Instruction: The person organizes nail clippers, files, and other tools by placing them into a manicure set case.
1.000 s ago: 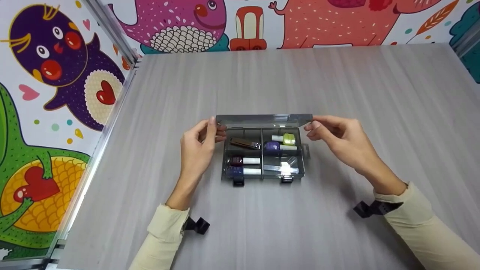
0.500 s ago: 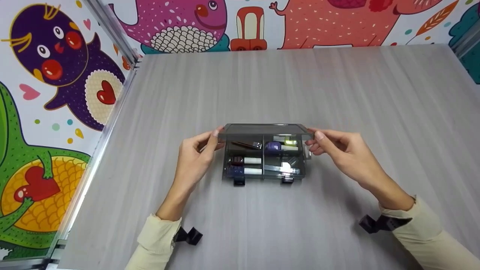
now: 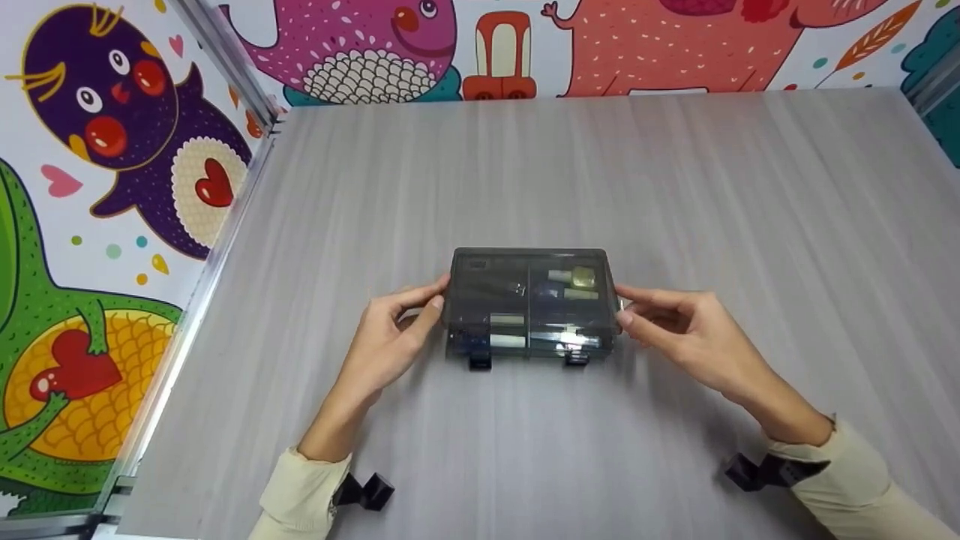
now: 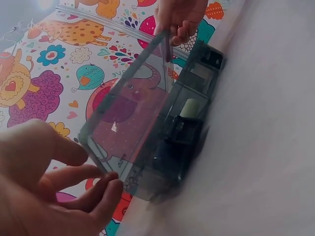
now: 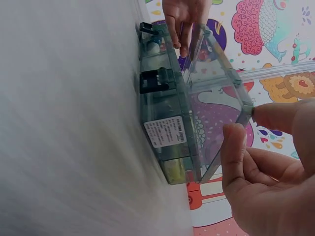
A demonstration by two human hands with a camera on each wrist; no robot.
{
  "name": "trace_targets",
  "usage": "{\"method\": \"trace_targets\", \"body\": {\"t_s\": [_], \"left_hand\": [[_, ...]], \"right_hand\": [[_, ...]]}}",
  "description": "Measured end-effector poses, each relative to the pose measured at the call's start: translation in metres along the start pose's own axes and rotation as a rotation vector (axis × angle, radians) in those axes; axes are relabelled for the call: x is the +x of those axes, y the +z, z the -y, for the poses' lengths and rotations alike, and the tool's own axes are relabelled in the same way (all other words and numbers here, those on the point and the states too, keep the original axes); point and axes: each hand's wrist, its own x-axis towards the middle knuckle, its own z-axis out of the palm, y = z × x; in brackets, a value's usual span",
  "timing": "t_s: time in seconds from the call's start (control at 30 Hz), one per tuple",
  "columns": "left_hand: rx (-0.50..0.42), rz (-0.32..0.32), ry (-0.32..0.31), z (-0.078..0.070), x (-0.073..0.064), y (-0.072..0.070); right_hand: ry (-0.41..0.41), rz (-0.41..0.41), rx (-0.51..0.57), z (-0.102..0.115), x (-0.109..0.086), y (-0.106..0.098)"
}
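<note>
A smoky see-through compartment box (image 3: 544, 354) lies on the table, its hinged lid (image 3: 491, 292) tilted partway down over it. My left hand (image 3: 386, 337) pinches the lid's left edge. The right hand (image 3: 697, 330) holds the right edge, with thumb and forefinger at a lid corner in the right wrist view. Through the lid show a yellow-green nail polish bottle (image 3: 583, 277), a purple one (image 3: 550, 289) and white bottle caps (image 3: 508, 341). A nail clipper (image 3: 519, 288) is barely visible through the dark plastic. Two black latches (image 3: 480, 361) hang unfastened at the front.
The grey wood-grain table (image 3: 480, 450) surrounds the box. Walls with cartoon animal prints (image 3: 135, 150) stand left and behind, with a metal rail (image 3: 195, 300) along the left edge. A white label (image 5: 166, 132) is on the box's side.
Both hands have brought the lid from standing nearly upright forward and down over the compartments. The nail polish bottles and clipper are now seen through it. The base has hardly moved.
</note>
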Motion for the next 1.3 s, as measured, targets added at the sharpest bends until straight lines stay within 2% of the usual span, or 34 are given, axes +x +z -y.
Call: {"method": "trace_targets", "body": {"t_s": [0.13, 0.43, 0.67, 0.93, 1.17, 1.3], "left_hand": [[0.002, 0.028, 0.000, 0.002, -0.003, 0.000], [0.061, 0.016, 0.006, 0.012, -0.007, 0.004], [0.060, 0.023, 0.017, 0.019, -0.007, 0.005], [0.089, 0.007, 0.023, 0.018, -0.008, 0.007], [0.207, -0.022, 0.076, 0.014, -0.011, 0.008], [0.272, -0.058, 0.123, 0.012, -0.012, 0.010]], "right_hand": [[-0.029, 0.003, -0.008, -0.002, -0.001, 0.002], [-0.077, 0.012, -0.067, -0.011, -0.003, 0.010], [-0.090, 0.042, -0.085, -0.015, -0.003, 0.011], [-0.108, 0.043, -0.102, -0.017, -0.003, 0.012], [-0.151, 0.012, -0.143, -0.016, -0.002, 0.012], [-0.229, -0.027, -0.197, -0.016, -0.002, 0.012]]}}
